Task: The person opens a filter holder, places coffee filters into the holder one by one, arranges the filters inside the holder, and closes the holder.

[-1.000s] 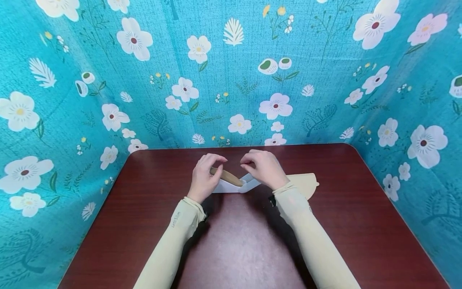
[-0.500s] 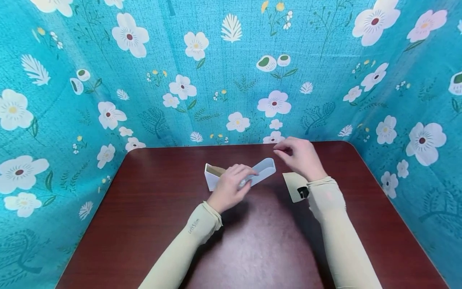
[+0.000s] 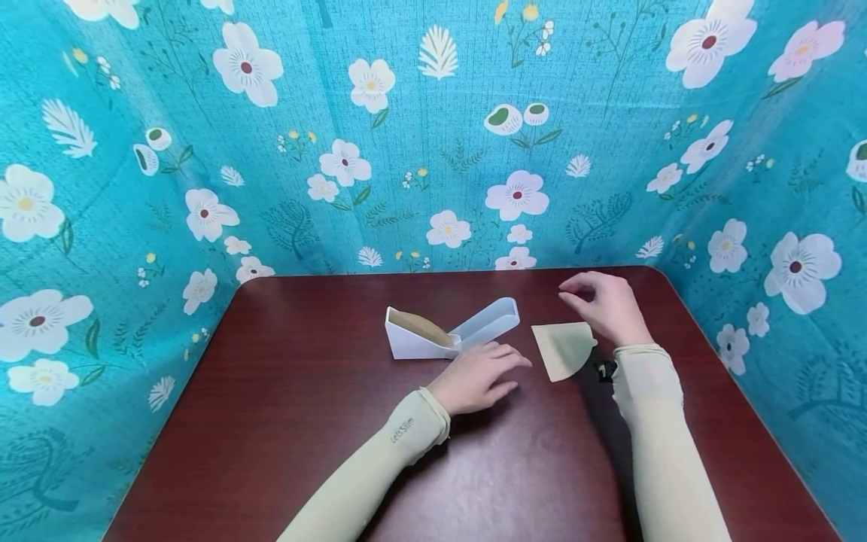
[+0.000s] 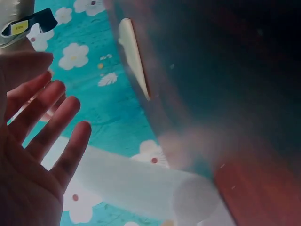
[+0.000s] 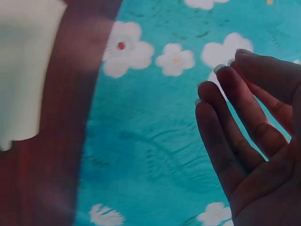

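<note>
A white hinged case (image 3: pixel 418 344) lies on the table with its translucent lid (image 3: pixel 491 320) swung out to the right. Inside the case is a tan wedge-shaped piece (image 3: pixel 423 328); what it is I cannot tell. My left hand (image 3: pixel 477 376) is just in front of the lid, fingers extended and holding nothing. To the right lies a flat cream wedge (image 3: pixel 562 348) with a rounded end and a small tab. Beyond that tab, my right hand (image 3: pixel 605 305) hovers with loosely bent fingers and nothing in them. The right wrist view shows this hand's (image 5: pixel 263 122) fingers close to the thumb.
A dark red-brown table (image 3: pixel 284 421) has rounded far corners. Teal flowered cloth (image 3: pixel 406 150) hangs behind it and along both sides. Pale sleeves (image 3: pixel 667 436) cover both forearms, and a black strap (image 3: pixel 605 370) shows at the right wrist.
Both hands have moved to the right. My left hand passed over the lid and came away from it toward the front. The case and cream wedge now show more fully.
</note>
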`<action>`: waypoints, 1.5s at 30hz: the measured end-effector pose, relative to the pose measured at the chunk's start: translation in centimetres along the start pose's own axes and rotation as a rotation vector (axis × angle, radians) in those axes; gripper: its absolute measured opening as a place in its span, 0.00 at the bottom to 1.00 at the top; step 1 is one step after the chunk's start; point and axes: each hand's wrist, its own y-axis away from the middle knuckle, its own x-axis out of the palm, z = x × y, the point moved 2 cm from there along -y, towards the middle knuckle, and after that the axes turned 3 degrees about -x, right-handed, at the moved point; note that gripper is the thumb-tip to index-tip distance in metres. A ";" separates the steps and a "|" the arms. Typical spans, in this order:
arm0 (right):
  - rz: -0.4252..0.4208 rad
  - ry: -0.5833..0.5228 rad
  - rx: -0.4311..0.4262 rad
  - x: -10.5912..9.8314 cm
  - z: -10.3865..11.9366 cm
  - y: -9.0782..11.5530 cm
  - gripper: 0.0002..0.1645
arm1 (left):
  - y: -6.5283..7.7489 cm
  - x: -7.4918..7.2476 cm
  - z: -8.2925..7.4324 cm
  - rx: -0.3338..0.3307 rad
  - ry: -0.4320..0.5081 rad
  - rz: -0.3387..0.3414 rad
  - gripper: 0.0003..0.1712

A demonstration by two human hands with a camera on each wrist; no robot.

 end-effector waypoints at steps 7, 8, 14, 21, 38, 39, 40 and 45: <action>0.078 0.051 0.062 1.4 -4.4 0.8 0.11 | -0.5 2.0 0.4 -0.053 0.019 0.166 0.26; 0.089 0.061 0.072 1.7 -4.9 0.9 0.11 | -0.6 2.3 0.4 -0.064 0.033 0.195 0.27; 0.194 0.112 0.168 3.2 -7.1 1.6 0.16 | -1.5 3.8 0.0 -0.075 0.110 0.311 0.33; 0.365 0.160 0.254 4.5 -7.7 2.3 0.30 | -1.7 4.9 -1.2 -0.076 -0.019 0.433 0.37; 0.323 0.138 0.272 4.6 -8.3 1.8 0.20 | -1.9 5.3 -1.5 -0.117 -0.113 0.498 0.37; 0.315 0.133 0.277 4.7 -8.3 1.8 0.19 | -1.9 5.2 -1.5 -0.118 -0.112 0.497 0.37; 0.308 0.127 0.279 4.6 -8.2 1.8 0.17 | -1.9 5.2 -1.5 -0.119 -0.110 0.496 0.37; 0.275 0.106 0.274 4.4 -7.8 1.9 0.08 | -1.9 5.1 -1.4 -0.122 -0.103 0.486 0.36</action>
